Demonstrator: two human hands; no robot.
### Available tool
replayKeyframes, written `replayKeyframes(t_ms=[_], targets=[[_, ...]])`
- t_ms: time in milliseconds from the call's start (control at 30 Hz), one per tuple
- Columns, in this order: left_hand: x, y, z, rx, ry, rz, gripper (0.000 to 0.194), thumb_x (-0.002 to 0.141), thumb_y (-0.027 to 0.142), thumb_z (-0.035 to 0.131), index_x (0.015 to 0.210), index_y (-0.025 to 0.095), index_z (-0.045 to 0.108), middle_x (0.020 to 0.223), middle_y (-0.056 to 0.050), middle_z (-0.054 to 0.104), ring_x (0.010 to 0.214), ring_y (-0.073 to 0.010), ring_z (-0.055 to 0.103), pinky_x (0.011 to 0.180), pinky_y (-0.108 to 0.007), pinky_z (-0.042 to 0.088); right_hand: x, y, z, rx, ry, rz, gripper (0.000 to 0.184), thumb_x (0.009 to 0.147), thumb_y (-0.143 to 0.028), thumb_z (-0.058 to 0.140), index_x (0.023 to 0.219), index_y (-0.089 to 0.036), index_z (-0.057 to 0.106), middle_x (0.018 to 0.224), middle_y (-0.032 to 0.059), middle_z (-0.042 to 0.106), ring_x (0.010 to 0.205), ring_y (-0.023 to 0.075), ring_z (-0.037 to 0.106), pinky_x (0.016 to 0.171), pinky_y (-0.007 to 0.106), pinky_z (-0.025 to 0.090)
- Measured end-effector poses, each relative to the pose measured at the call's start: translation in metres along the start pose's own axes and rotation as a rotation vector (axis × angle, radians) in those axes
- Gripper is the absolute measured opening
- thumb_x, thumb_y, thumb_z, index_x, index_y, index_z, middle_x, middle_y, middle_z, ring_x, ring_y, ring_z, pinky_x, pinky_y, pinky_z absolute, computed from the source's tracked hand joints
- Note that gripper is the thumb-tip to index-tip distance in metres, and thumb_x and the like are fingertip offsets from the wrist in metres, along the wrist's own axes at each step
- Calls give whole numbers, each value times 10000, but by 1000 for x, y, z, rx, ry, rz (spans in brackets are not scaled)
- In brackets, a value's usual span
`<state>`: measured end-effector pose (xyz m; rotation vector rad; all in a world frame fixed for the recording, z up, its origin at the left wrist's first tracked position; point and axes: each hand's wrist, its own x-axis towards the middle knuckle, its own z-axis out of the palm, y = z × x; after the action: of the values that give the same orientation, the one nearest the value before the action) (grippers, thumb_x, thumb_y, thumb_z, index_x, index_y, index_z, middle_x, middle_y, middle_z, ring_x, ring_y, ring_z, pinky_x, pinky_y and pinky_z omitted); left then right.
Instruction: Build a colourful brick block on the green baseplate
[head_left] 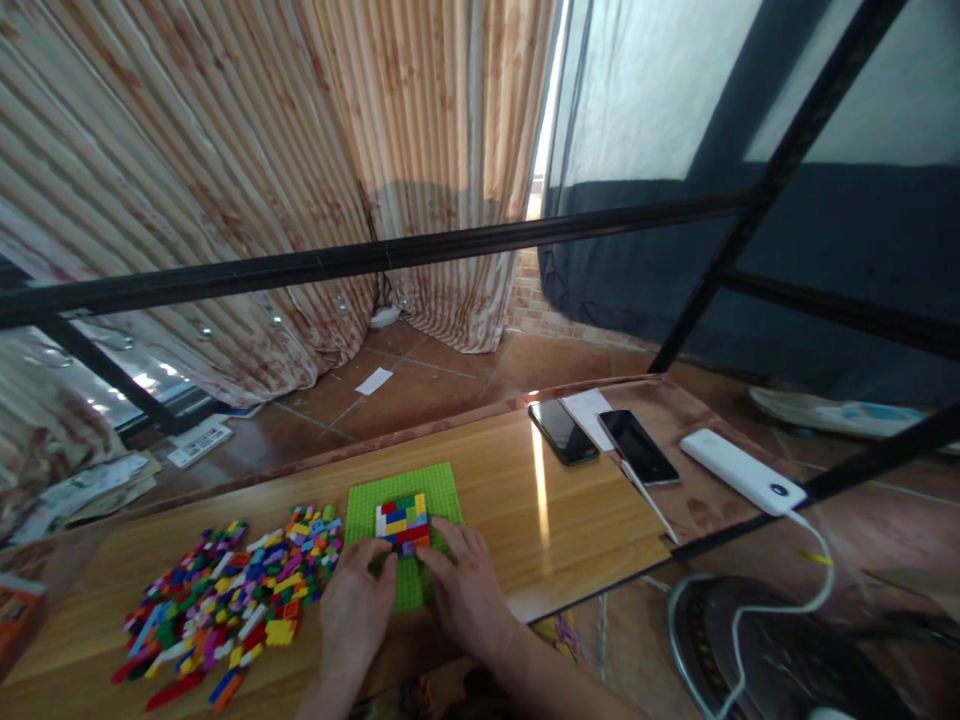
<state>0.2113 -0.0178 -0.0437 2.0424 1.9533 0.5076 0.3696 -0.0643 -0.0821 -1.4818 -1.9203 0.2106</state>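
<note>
A small block of toy bricks point(401, 522) in red, white, blue, yellow and green sits on a bright green baseplate point(442, 485). At its near left corner is my left hand point(360, 595), thumb and forefinger curled together; a small dark piece shows by the fingertips, too small to name. My right hand point(469, 585) lies along the right and near side of the block. Its fingers are apart and stretched forward, the tips touching or nearly touching the orange and purple bricks. The hands cover the baseplate's near corners.
Loose bricks point(240, 585) spread over the wooden table point(487, 470) on the left. Two phones point(564, 432) and a white power bank point(742, 468) with a cable lie to the right. A black metal bar point(450, 240) crosses beyond the table, before curtains point(442, 110).
</note>
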Motion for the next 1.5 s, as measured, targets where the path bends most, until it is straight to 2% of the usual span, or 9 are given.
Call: replayKeyframes(t_ms=[233,400,533,733,967,1200,1333,1500], targets=[[14,9,-4,-15,-130,-223,253,776,372,497,891,191,632,943,-81,692,799,-249,654,770,-351,491,-12,32,-22,19,153,66,312,822,-90,571,1081,-243,655,1309,100,540,1115,240,513,926,405,441],[15,22,-7,73,-122,-303,296,744,384,491,923,185,618,943,-100,698,822,-280,667,725,-352,483,-18,61,-34,-2,175,130,278,852,-93,550,1049,-251,668,1289,78,565,1093,237,532,934,415,448],[19,28,-8,114,-124,-297,293,716,405,500,867,187,623,925,-112,708,844,-300,671,737,-363,487,-20,74,-33,34,209,190,245,885,-104,514,1003,-236,683,1228,82,589,1099,227,541,938,397,463],[29,22,-9,72,-164,-308,226,658,398,517,713,212,633,795,-67,724,813,-289,682,719,-337,483,-17,72,-34,79,183,237,222,878,-90,531,928,-230,695,1165,76,610,1091,220,550,938,387,468],[33,19,-10,42,-259,-311,247,668,428,513,594,227,636,554,-14,643,695,-272,664,619,-307,422,-16,68,-41,143,175,259,220,865,-68,545,893,-228,693,1130,66,625,1070,212,562,920,370,479],[36,7,-6,55,-277,-269,241,699,414,516,618,220,633,594,-9,658,706,-256,659,630,-299,411,-16,70,-39,180,204,246,233,862,-60,539,893,-229,696,1151,62,632,1069,217,566,922,380,481],[37,9,-10,58,-304,-224,192,717,340,515,615,212,615,623,-5,670,705,-224,658,643,-280,408,-17,70,-38,178,204,251,245,853,-42,540,871,-226,700,1144,60,639,1071,213,565,921,370,479],[39,7,-8,87,-322,-179,243,773,344,508,595,200,591,593,-9,644,657,-207,638,610,-268,380,-17,71,-38,166,190,254,241,859,-52,545,877,-228,707,1128,66,643,1069,209,567,926,364,471]])
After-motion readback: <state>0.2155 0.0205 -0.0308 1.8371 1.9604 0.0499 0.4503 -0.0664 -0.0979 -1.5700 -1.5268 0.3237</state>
